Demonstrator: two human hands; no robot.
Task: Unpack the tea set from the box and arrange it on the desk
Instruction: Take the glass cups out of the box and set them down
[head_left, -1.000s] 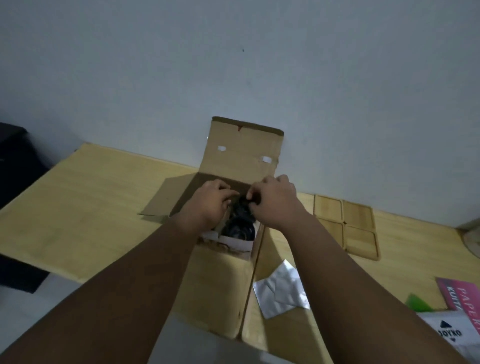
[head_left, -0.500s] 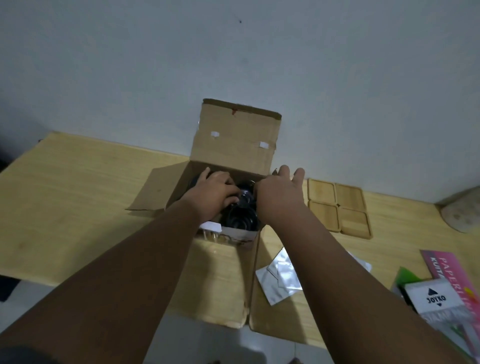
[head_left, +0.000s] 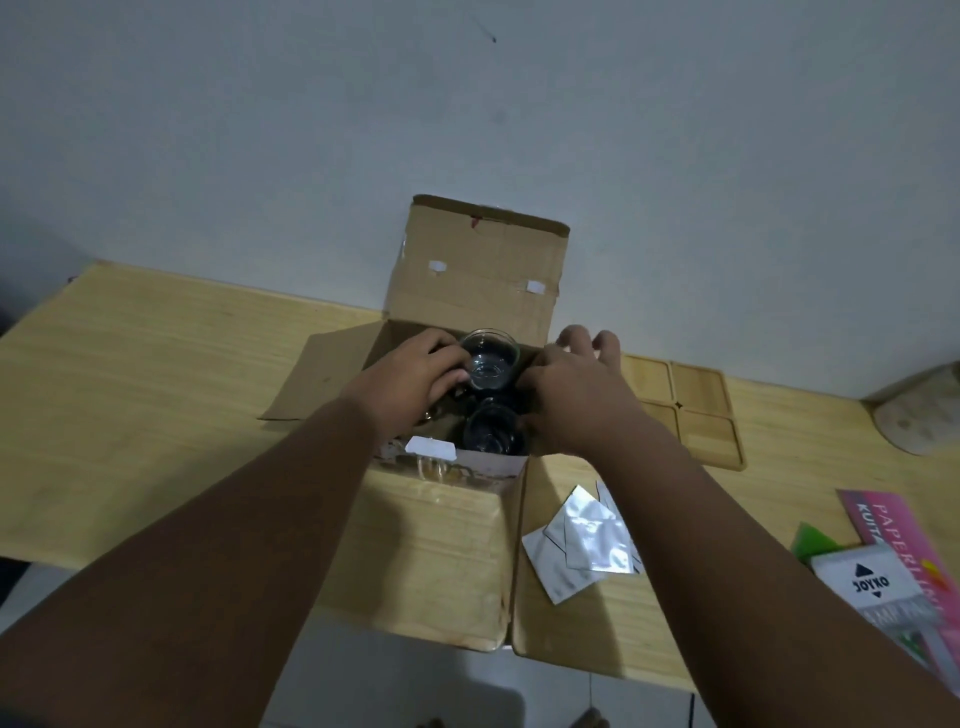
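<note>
Open cardboard box (head_left: 478, 275) on desk (head_left: 156, 389): left hand (head_left: 410, 379) grips glass cup (head_left: 488, 361) at its mouth; right hand (head_left: 576, 400) beside, fingers loose. Lower inside, a second glass (head_left: 488, 431).

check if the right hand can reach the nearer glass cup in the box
Probably yes: the right hand sits right beside the nearer glass cup, whose top looks uncovered inside the open box.

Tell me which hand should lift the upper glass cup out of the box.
Left. The left hand grips the glass cup, raised at the mouth of the cardboard box. The right hand sits by the box's right wall, fingers spread, holding nothing that shows.
</note>
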